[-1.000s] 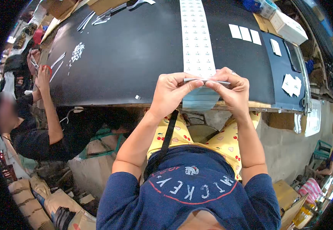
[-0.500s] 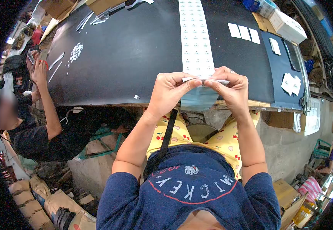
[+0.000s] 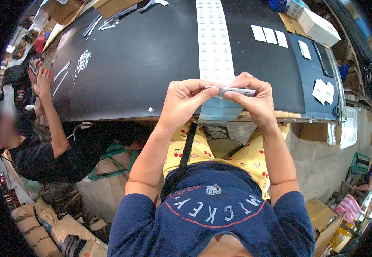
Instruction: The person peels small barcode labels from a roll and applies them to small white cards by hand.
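Note:
A long white strip printed with rows of small labels [image 3: 215, 43] runs down the black table to my hands. Its near end stands up as a narrow folded edge [image 3: 242, 91] with dark print. My left hand [image 3: 181, 98] pinches that edge on the left between thumb and fingers. On the right, my right hand [image 3: 258, 97] grips the same edge, thumb on the near side. The two thumbs are a little apart. Below them a pale blue translucent sheet [image 3: 220, 111] hangs over the table's front edge; how it joins the strip is hidden.
Three white cards [image 3: 270, 35] lie at the back right, with more white pieces [image 3: 323, 91] and scissors [image 3: 337, 112] nearer the right edge. White scraps [image 3: 83, 61] and cut strips [image 3: 62, 71] lie on the left. There a co-worker [image 3: 44, 141] holds red-handled scissors.
My hands have shifted slightly left along with the view. The folded edge has turned so more of its printed face shows, and my right thumb has moved away from the left one.

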Available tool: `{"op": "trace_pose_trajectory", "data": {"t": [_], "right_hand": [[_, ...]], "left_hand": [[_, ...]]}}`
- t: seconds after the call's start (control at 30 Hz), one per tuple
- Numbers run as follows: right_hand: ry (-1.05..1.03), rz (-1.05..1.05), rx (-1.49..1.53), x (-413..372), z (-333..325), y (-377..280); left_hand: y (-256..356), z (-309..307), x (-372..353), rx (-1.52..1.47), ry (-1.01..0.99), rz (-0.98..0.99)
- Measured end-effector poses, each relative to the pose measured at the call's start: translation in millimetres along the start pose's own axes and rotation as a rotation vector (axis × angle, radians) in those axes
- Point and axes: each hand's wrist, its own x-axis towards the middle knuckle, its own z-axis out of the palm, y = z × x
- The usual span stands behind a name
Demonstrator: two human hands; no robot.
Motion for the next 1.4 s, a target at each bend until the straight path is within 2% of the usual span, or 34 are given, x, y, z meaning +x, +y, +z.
{"op": "trace_pose_trajectory", "data": {"t": [0.2,0.27,0.5,0.87,0.97,1.03,1.4], "right_hand": [[0.029,0.012,-0.017,2.1,3.9,1.0],[0.025,0.016,-0.02,2.3,3.3,0.9],[0.014,0.018,-0.002,3.7,4.1,1.7],[-0.032,-0.036,-0.072,6.7,8.6,-0.9],[0.006,0.072,0.041,5.3,3.2,-3.2],[-0.01,-0.025,-0.038,5.8,-7.8,4.0],[0.007,-0.038,-0.101,1.7,-2.1,3.0]], "left_hand": [[-1.8,-1.4,-0.8,-0.005,0.022,-0.018],[-1.6,-2.4,-1.2,0.086,0.029,-0.002],[-4.6,-2.9,-1.1,0.059,0.041,0.071],[-4.1,-0.6,-3.3,-0.085,-0.049,-0.112],[-0.3,-1.0,-2.5,-0.142,-0.006,-0.112],[-3.2,-6.2,-2.3,-0.14,-0.019,-0.123],[-4.6,-1.1,-1.9,-0.152,0.027,-0.155]]}}
